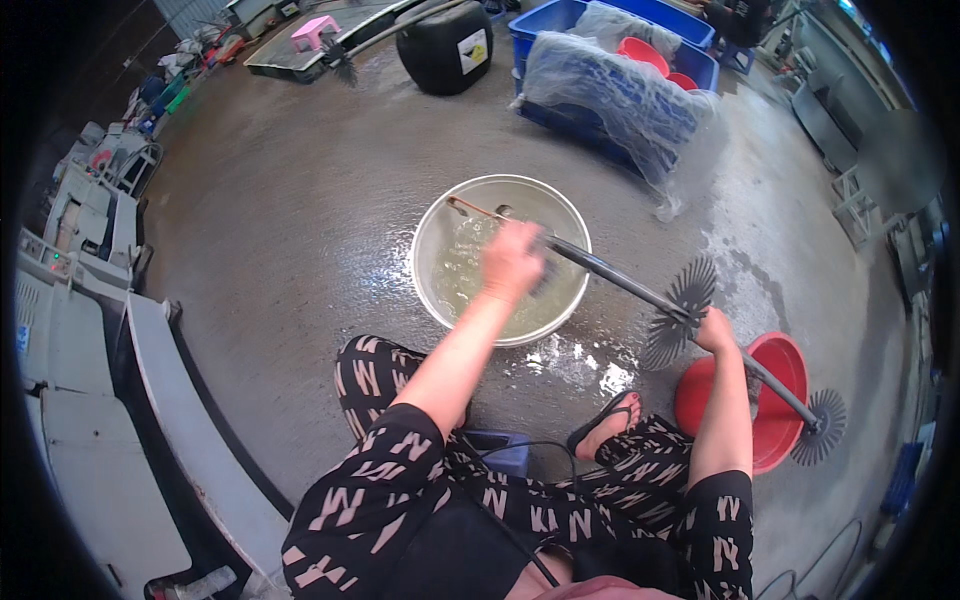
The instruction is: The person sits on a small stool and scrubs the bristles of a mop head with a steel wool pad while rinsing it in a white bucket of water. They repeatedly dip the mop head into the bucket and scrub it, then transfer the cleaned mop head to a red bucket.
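A long dark grey shaft [625, 277] with finned discs slants across in front of me, from above the white tub to the right. My left hand [513, 262] is closed round its far end over the tub and smeared by motion; a dark blur beside the palm is unclear. A thin copper-coloured end [475, 208] shows past it. My right hand [714, 330] grips the shaft just behind a large finned disc [680, 312]. Another finned disc [824, 427] sits at the near right end. The round white tub [428, 290] holds cloudy, bubbly water.
A red bucket [780, 360] stands under my right forearm. Ahead are a blue bin [590, 105] draped with clear plastic, a black drum [445, 50] and a pink stool [315, 33]. Grey machine panels [90, 440] line the left. The floor [270, 200] is wet.
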Demonstrator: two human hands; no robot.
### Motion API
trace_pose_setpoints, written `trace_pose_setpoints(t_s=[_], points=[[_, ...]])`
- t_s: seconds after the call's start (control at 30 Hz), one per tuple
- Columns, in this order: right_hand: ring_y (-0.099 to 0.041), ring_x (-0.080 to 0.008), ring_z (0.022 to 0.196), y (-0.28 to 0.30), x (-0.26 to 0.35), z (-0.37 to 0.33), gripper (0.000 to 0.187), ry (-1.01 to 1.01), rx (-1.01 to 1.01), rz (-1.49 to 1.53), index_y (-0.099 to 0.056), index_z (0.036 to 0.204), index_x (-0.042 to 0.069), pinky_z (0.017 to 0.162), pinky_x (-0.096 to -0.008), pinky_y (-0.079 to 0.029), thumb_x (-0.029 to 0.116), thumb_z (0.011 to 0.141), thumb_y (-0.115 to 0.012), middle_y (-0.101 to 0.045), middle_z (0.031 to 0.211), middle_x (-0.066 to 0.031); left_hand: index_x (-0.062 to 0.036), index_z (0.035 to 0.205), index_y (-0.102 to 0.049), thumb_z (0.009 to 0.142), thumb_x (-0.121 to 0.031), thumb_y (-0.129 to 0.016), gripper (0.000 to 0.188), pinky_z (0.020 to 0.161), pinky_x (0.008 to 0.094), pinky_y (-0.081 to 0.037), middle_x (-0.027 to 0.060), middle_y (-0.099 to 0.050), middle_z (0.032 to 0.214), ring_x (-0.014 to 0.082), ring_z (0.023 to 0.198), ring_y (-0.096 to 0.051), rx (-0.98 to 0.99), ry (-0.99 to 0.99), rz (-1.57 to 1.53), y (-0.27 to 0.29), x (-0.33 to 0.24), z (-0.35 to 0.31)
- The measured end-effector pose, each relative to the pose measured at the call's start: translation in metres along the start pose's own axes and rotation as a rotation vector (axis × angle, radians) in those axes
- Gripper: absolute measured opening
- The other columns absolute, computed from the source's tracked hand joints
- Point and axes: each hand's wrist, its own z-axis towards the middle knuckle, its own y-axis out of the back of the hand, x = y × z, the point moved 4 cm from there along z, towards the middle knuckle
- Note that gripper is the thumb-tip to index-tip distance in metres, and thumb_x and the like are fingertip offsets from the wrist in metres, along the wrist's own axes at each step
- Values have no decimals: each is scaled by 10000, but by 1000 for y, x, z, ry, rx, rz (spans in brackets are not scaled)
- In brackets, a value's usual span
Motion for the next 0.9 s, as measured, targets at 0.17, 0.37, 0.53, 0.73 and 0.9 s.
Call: trace_pose_setpoints(t_s=[0.17,0.37,0.53,0.73,0.9], points=[[-627,-388,886,4,0,-4,186,-25,-23,-35,-675,814,18,797,-469,-500,96,671,-585,-657,880,-226,-138,971,-615,743,-191,-688,245,690,421,-521,89,-585,945,310,836,-623,-48,101,-3,1,13,11],[-623,-396,891,-4,-7,1,190,-12,-38,-46,-665,829,11,797,-472,-498,91,676,-583,-654,883,-232,-123,957,-627,732,-183,-701,244,680,419,-520,85,-598,946,313,804,-628,-208,200,19,14,34,13],[-615,-395,914,4,4,-5,234,-14,-41,7,-658,890,19,797,-470,-497,68,675,-580,-651,899,-240,-117,943,-626,708,-187,-725,264,652,412,-518,81,-610,935,305,792,-644,-196,222,53,22,52,22],[-617,-391,916,-7,-11,3,238,-6,-30,4,-654,890,11,805,-464,-498,48,668,-578,-654,906,-231,-123,954,-621,694,-158,-728,283,686,413,-520,77,-618,932,299,842,-640,-118,135,5,20,36,12],[-622,-385,916,-4,-8,3,260,-14,-3,-15,-664,906,15,814,-461,-500,45,663,-577,-656,920,-226,-136,948,-632,687,-161,-732,280,700,408,-527,73,-616,947,303,845,-638,-192,126,-104,13,44,11]])
